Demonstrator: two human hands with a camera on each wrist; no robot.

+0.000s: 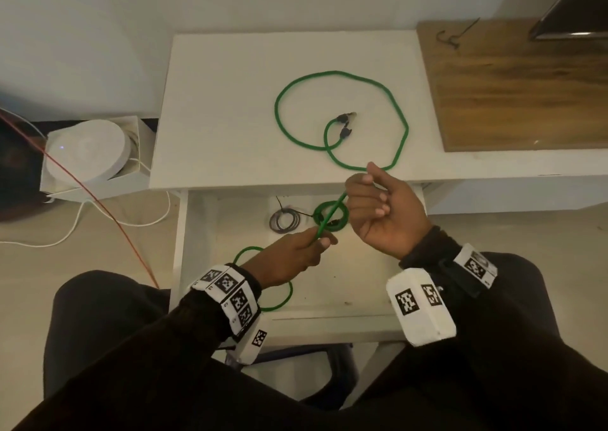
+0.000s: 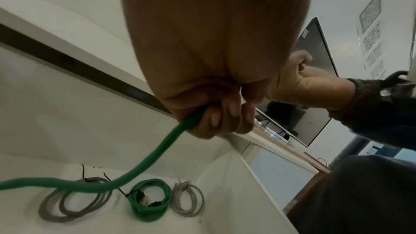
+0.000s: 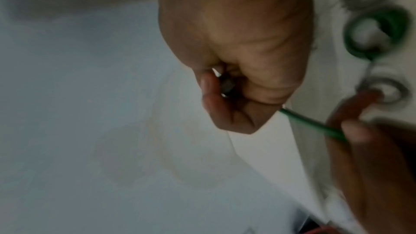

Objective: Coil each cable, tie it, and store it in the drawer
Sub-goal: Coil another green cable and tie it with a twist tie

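Observation:
A long green cable [image 1: 340, 75] lies in loose loops on the white table top [image 1: 214, 101], its two black plugs [image 1: 345, 122] side by side in the middle. My right hand [image 1: 367, 175] pinches the cable at the table's front edge. A taut stretch runs down to my left hand [image 1: 320, 241], which grips it [image 2: 195, 120] over the open drawer [image 1: 329, 302]. A loop of slack [image 1: 263, 279] hangs under my left wrist. The right wrist view is blurred; it shows curled fingers [image 3: 209, 86] and the green cable [image 3: 310, 124].
In the drawer lie a tied green coil [image 2: 149, 200], a dark grey coil [image 2: 74, 200] and a light grey coil [image 2: 188, 200]. A black tie [image 1: 455, 35] rests on the wooden board [image 1: 519, 94] at right. A white round device [image 1: 87, 150] and floor wires are at left.

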